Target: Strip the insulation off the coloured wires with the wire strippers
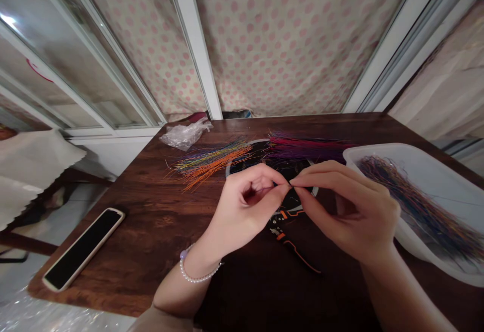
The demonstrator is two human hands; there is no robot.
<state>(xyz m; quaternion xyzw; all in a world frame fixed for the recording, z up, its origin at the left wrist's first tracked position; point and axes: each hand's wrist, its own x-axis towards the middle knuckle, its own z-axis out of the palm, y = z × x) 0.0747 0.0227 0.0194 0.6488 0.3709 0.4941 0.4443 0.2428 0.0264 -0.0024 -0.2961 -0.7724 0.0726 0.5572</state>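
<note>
My left hand [251, 196] and my right hand [348, 206] meet fingertip to fingertip over the table, each pinching with thumb and forefinger. Whatever lies between the tips is too small to make out. Below them is a pair of orange-and-black pliers [297, 252], which look like wire strippers. Behind my hands a round dark tray with a pale rim [228, 170] is partly covered. Across it lie a bundle of orange, yellow and blue wires [214, 163] on the left and a bundle of red and purple wires [306, 148] on the right.
On the right stands a white plastic tub [427, 160] holding a heap of mixed wires [419, 211]. A phone [83, 249] lies near the left edge of the brown wooden table [151, 241]. A crumpled clear plastic bag [185, 134] sits at the back left.
</note>
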